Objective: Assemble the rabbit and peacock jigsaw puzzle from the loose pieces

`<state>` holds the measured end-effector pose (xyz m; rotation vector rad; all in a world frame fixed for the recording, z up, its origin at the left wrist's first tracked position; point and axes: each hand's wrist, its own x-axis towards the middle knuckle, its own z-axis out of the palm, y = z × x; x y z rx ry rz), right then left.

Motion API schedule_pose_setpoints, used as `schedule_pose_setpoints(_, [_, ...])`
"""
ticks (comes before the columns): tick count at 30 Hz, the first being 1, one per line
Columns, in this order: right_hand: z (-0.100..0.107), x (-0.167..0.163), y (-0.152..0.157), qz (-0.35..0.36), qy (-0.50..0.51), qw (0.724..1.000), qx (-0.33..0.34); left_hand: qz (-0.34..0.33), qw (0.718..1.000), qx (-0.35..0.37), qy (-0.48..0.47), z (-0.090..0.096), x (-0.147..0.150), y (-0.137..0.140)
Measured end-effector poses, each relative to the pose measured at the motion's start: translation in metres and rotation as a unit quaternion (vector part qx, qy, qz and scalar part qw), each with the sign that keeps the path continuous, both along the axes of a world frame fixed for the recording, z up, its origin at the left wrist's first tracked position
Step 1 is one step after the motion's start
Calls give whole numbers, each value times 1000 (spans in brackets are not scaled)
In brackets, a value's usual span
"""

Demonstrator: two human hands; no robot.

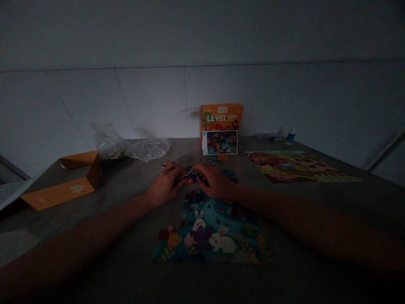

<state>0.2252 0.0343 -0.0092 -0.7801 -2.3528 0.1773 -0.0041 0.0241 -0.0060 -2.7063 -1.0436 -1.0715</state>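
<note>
Both hands meet over the table just beyond a partly joined jigsaw puzzle (205, 232) with white rabbits on a teal ground. My left hand (167, 181) has its fingers closed on the left side of some dark blue puzzle pieces (191, 176) with a red patch. From the other side my right hand (215, 180) grips the same pieces with bent fingers. How many pieces are between the hands I cannot tell in the dim light. Behind them lie a few loose pieces (213, 160), in front of a small picture card (220, 142).
An orange box (223, 116) marked "LEVEL UP!" stands behind the card. Far left sits an open orange box part (60, 192), with clear plastic bags (150, 148) beside it. A farm-scene puzzle (294, 166) lies at right, near a small bottle (290, 136) by the wall.
</note>
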Motion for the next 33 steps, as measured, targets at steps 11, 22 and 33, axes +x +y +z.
schedule_pose_setpoints(11, [-1,0,3,-19,38,999,-22,-16,999,-30,-25,-2,-1,-2])
schedule_pose_setpoints(22, [-4,0,9,-16,62,998,9,-11,999,-30,-26,-7,0,5])
schedule_pose_setpoints(33, [-5,-4,16,-16,69,997,29,-12,999,8,-34,-10,-3,11])
